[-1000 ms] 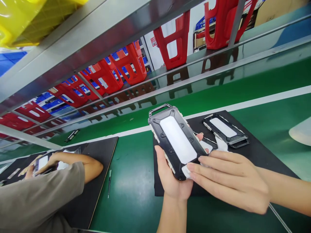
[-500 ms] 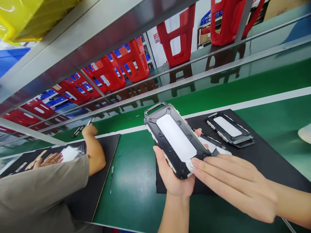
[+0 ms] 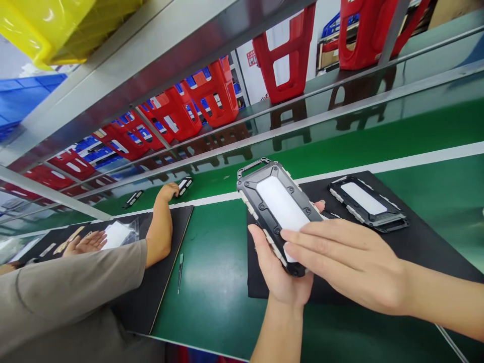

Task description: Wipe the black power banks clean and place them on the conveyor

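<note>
My left hand (image 3: 282,277) grips a rugged black power bank (image 3: 260,204) from below, tilted with its long white panel (image 3: 282,196) facing up. A folding handle loop is at its far end. My right hand (image 3: 351,262) lies across the panel's near end, fingers stretched together and pressed down. The white cloth seen under these fingertips earlier is now hidden or blends with the panel. A second, similar power bank (image 3: 359,201) rests on the black mat (image 3: 416,252) to the right. Something small and black on the mat is mostly covered by my hands.
On the left, a co-worker's hand (image 3: 168,190) touches another power bank (image 3: 184,186) on the green belt. Tweezers (image 3: 180,272) lie on the green table between the mats. Red bins (image 3: 283,60) stand behind, and a metal shelf beam (image 3: 124,70) crosses above.
My right hand has slid up and left along the white panel, and its fingertips cover more of it. The co-worker's far hand has moved right along the belt. The view has shifted slightly.
</note>
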Available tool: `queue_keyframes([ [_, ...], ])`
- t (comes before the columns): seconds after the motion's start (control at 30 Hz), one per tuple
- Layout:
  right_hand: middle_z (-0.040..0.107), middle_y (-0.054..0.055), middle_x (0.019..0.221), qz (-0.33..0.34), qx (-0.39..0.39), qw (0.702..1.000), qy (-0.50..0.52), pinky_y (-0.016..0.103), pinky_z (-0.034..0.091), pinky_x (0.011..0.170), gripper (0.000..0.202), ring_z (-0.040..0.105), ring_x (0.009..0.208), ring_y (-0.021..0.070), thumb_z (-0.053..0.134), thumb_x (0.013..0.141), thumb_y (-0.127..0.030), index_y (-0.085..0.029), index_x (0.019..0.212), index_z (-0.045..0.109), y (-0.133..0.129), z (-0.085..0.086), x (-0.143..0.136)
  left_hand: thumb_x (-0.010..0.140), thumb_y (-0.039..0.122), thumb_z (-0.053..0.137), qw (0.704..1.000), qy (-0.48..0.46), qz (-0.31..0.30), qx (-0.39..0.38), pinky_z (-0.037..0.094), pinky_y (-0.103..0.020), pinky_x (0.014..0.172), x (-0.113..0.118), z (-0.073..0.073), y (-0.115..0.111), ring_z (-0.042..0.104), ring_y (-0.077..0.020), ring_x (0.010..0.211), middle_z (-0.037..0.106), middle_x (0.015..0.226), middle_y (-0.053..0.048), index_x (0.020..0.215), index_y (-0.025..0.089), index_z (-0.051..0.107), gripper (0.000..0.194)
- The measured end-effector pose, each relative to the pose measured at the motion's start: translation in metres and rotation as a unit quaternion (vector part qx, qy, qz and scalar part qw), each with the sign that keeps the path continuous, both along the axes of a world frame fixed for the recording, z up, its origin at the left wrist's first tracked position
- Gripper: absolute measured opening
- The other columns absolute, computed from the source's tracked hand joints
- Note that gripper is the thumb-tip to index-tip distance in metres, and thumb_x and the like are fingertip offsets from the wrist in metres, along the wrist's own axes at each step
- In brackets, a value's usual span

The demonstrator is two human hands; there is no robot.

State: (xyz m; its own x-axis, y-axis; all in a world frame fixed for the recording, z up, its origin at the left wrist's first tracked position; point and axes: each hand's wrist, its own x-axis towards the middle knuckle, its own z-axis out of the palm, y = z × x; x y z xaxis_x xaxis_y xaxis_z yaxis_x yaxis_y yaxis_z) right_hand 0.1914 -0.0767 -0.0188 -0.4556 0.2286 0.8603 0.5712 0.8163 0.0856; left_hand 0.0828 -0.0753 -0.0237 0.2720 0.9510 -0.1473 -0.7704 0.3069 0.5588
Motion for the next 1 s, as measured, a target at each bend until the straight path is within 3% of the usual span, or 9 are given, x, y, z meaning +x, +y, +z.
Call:
queue_keyframes([
  [0.27, 0.073, 0.011, 0.103, 0.043, 0.026, 0.998, -0.033, 0.030, 0.053, 0.076, 0.027, 0.064, 0.098, 0.0193, 0.043, 0.086, -0.004, -0.008, 0.095, 0.069, -0.019, -0.039, -0.003, 0.083, 0.072, 0.019, 0.997, -0.039, -0.062, -0.011, 0.050, -0.027, 0.080, -0.011, -0.008, 0.002, 0.068, -0.0168, 0.079, 0.072, 0.104, -0.006, 0.105, 0.018, 0.072, 0.079],
  [0.37, 0.075, 0.005, 0.094, 0.087, -0.037, 0.995, -0.026, 0.026, 0.053, 0.075, 0.028, 0.066, 0.089, 0.0165, 0.043, 0.086, -0.004, -0.015, 0.083, 0.069, -0.030, -0.045, 0.009, 0.086, 0.067, 0.025, 0.995, -0.087, -0.031, 0.036, 0.049, -0.033, 0.087, -0.011, -0.011, 0.005, 0.066, -0.0212, 0.098, 0.070, 0.110, -0.007, 0.111, 0.022, 0.069, 0.068],
  [0.47, 0.069, 0.002, 0.070, 0.092, -0.210, 0.973, 0.038, 0.025, 0.051, 0.057, 0.026, 0.064, 0.062, 0.0149, 0.042, 0.088, -0.011, -0.020, 0.076, 0.062, -0.037, -0.046, 0.021, 0.088, 0.063, 0.029, 0.992, -0.099, 0.018, 0.072, 0.049, -0.042, 0.089, -0.010, -0.011, 0.008, 0.057, -0.0272, 0.115, 0.065, 0.121, -0.003, 0.116, 0.028, 0.064, 0.057],
  [0.53, 0.062, 0.001, 0.064, 0.059, -0.401, 0.900, 0.160, 0.024, 0.046, 0.048, 0.020, 0.058, 0.056, 0.0146, 0.044, 0.090, -0.023, -0.021, 0.079, 0.061, -0.037, -0.045, 0.022, 0.087, 0.064, 0.029, 0.993, -0.075, 0.042, 0.078, 0.050, -0.043, 0.089, -0.009, -0.009, 0.009, 0.056, -0.0294, 0.116, 0.062, 0.126, -0.003, 0.117, 0.028, 0.064, 0.058],
  [0.6, 0.054, 0.000, 0.063, 0.072, -0.569, 0.765, 0.294, 0.023, 0.041, 0.045, 0.026, 0.050, 0.055, 0.0137, 0.047, 0.090, -0.039, -0.020, 0.079, 0.061, -0.032, -0.043, 0.015, 0.086, 0.067, 0.026, 0.993, -0.044, 0.067, 0.088, 0.048, -0.043, 0.093, -0.006, -0.008, 0.009, 0.057, -0.0299, 0.115, 0.060, 0.128, -0.004, 0.119, 0.028, 0.063, 0.062],
  [0.67, 0.043, -0.002, 0.058, 0.140, -0.654, 0.628, 0.398, 0.022, 0.034, 0.043, 0.036, 0.038, 0.051, 0.0108, 0.052, 0.084, -0.051, -0.019, 0.070, 0.058, -0.025, -0.039, 0.003, 0.085, 0.068, 0.025, 0.990, -0.019, 0.094, 0.106, 0.045, -0.043, 0.097, -0.002, -0.008, 0.008, 0.057, -0.0296, 0.115, 0.056, 0.133, -0.003, 0.122, 0.029, 0.060, 0.064],
  [0.73, 0.035, -0.005, 0.054, 0.183, -0.672, 0.547, 0.465, 0.021, 0.026, 0.041, 0.037, 0.028, 0.048, 0.0086, 0.062, 0.077, -0.051, -0.019, 0.062, 0.052, -0.020, -0.034, -0.009, 0.085, 0.068, 0.027, 0.986, -0.007, 0.106, 0.125, 0.045, -0.042, 0.097, 0.001, -0.010, 0.007, 0.057, -0.0300, 0.115, 0.053, 0.137, -0.002, 0.125, 0.030, 0.057, 0.063],
  [0.83, 0.035, -0.007, 0.051, 0.175, -0.648, 0.526, 0.522, 0.021, 0.023, 0.039, 0.032, 0.024, 0.045, 0.0075, 0.072, 0.071, -0.043, -0.020, 0.064, 0.051, -0.016, -0.026, -0.022, 0.085, 0.067, 0.027, 0.985, -0.017, 0.096, 0.144, 0.050, -0.037, 0.092, 0.003, -0.013, 0.005, 0.060, -0.0284, 0.111, 0.056, 0.133, -0.002, 0.124, 0.028, 0.059, 0.063],
  [1.0, 0.039, -0.007, 0.048, 0.151, -0.621, 0.560, 0.527, 0.023, 0.034, 0.041, 0.027, 0.030, 0.042, 0.0082, 0.071, 0.072, -0.043, -0.021, 0.070, 0.056, -0.018, -0.026, -0.026, 0.087, 0.067, 0.014, 0.982, -0.038, 0.073, 0.171, 0.052, -0.032, 0.086, 0.006, -0.011, 0.003, 0.064, -0.0236, 0.104, 0.067, 0.115, -0.004, 0.120, 0.029, 0.062, 0.070],
])
